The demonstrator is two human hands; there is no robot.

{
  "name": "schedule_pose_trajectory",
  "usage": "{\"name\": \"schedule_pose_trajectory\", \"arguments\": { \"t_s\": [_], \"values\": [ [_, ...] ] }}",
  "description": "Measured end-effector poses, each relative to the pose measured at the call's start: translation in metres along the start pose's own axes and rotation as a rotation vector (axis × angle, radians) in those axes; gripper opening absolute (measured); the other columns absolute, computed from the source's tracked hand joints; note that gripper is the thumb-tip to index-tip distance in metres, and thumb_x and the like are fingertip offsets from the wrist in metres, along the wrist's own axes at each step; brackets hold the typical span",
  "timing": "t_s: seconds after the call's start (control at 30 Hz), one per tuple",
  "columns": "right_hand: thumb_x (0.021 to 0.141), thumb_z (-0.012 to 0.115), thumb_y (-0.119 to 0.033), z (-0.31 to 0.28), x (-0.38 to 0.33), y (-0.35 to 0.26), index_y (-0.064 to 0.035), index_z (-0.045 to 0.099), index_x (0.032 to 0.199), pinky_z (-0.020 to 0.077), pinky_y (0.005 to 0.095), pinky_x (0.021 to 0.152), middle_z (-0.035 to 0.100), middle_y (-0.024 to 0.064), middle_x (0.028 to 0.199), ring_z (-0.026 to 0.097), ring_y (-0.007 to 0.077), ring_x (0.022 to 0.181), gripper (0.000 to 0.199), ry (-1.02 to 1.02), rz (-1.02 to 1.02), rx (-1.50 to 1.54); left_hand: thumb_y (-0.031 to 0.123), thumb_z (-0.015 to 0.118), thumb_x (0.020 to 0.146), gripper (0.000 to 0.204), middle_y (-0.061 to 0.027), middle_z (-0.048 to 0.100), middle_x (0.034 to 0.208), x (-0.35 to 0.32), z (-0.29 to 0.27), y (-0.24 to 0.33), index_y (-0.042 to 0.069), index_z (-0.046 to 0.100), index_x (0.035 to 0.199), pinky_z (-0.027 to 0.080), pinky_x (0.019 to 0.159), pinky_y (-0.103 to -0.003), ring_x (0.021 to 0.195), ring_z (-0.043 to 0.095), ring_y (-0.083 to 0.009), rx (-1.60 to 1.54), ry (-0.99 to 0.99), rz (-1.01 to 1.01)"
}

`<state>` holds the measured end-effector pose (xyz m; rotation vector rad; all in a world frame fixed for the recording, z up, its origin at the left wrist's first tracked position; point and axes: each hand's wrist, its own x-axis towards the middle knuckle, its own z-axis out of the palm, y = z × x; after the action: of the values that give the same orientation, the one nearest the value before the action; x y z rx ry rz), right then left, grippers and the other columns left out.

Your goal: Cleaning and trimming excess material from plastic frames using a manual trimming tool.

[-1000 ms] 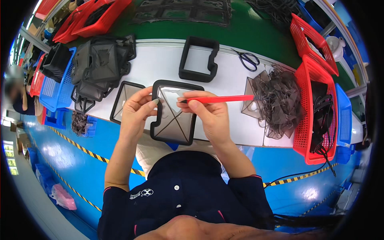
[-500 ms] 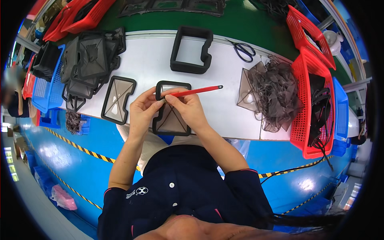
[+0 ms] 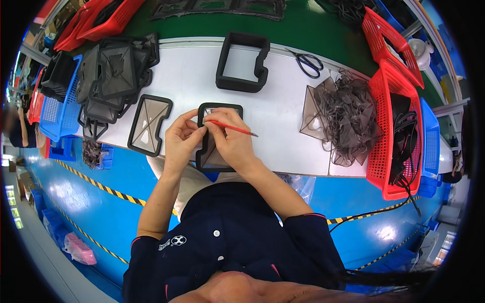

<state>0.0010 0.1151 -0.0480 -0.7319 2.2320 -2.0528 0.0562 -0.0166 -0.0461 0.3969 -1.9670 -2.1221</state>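
At the centre of the frame your left hand (image 3: 181, 141) pinches the left edge of a black frame (image 3: 218, 137), a rounded rubbery rectangle with thin grey mesh stretched inside. Your right hand (image 3: 233, 145) rests on the frame, its fingers closed around a slim red tool (image 3: 233, 129) whose tip meets the frame's upper left corner. A second meshed frame (image 3: 149, 124) lies flat just to the left. Farther left, a loose stack of frames (image 3: 112, 76) overhangs a blue crate (image 3: 56, 108). Above your hands sits a thick, empty black surround (image 3: 242, 61), with scissors (image 3: 308, 62) to its right. A tangle of grey mesh offcuts (image 3: 342, 117) spreads at centre right, touching a red basket (image 3: 395, 126). All rest on a smooth white bench (image 3: 283, 116) edged in blue; bare bench lies between your hands and the offcuts.
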Motion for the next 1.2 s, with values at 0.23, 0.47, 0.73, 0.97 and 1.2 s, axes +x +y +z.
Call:
{"name": "schedule_pose_trajectory", "arguments": {
  "t_s": [0.23,0.47,0.73,0.97,1.2],
  "values": [
    [0.079,0.06,0.001,-0.045,0.007,-0.001,-0.0013,0.061,0.09,0.0475,0.0342,0.069,0.063,0.0133,0.084,0.06,0.0301,0.077,0.011,0.166,-0.25,-0.336,0.0,0.06,0.08,0.031,-0.003,0.056,0.077,0.009,-0.015,0.009,0.0,0.051,0.109,0.052,0.059,-0.023,0.065,0.059,-0.0103,-0.059,0.149,0.01],
    [0.084,0.061,-0.002,-0.144,-0.012,-0.002,0.0002,0.064,0.09,0.0477,0.0271,0.069,0.065,0.0102,0.083,0.061,0.018,0.073,0.007,0.494,-0.081,-0.573,0.003,0.058,0.081,0.029,-0.0034,0.056,0.078,0.006,-0.029,0.011,0.001,0.051,0.108,0.052,0.059,-0.025,0.066,0.059,-0.012,-0.172,0.262,-0.015],
    [0.088,0.058,-0.007,-0.158,-0.033,0.007,0.0002,0.063,0.092,0.0421,0.0203,0.064,0.058,0.0017,0.075,0.052,0.0077,0.069,0.01,0.252,0.133,-0.373,0.008,0.063,0.081,0.031,-0.0006,0.053,0.066,-0.002,-0.015,0.013,0.002,0.05,0.108,0.045,0.052,-0.021,0.055,0.053,-0.0082,0.051,0.01,-0.16],
    [0.083,0.063,-0.014,-0.134,-0.009,-0.017,-0.0056,0.067,0.091,0.0449,0.026,0.06,0.063,0.0101,0.101,0.059,0.0167,0.07,0.012,0.004,0.126,-0.376,0.013,0.067,0.079,0.026,0.0016,0.053,0.063,0.017,-0.019,0.035,0.004,0.059,0.102,0.035,0.05,-0.02,0.057,0.047,-0.0049,0.679,0.029,0.123],
    [0.082,0.063,-0.017,-0.113,0.042,0.009,-0.0027,0.066,0.09,0.0473,0.0287,0.066,0.066,0.0099,0.092,0.06,0.0174,0.075,0.016,-0.341,0.202,-0.17,0.011,0.064,0.077,0.035,-0.0097,0.061,0.077,0.048,0.038,0.018,0.01,0.055,0.112,0.048,0.064,-0.036,0.072,0.06,-0.0268,1.106,-0.158,0.59]
  ]
}}
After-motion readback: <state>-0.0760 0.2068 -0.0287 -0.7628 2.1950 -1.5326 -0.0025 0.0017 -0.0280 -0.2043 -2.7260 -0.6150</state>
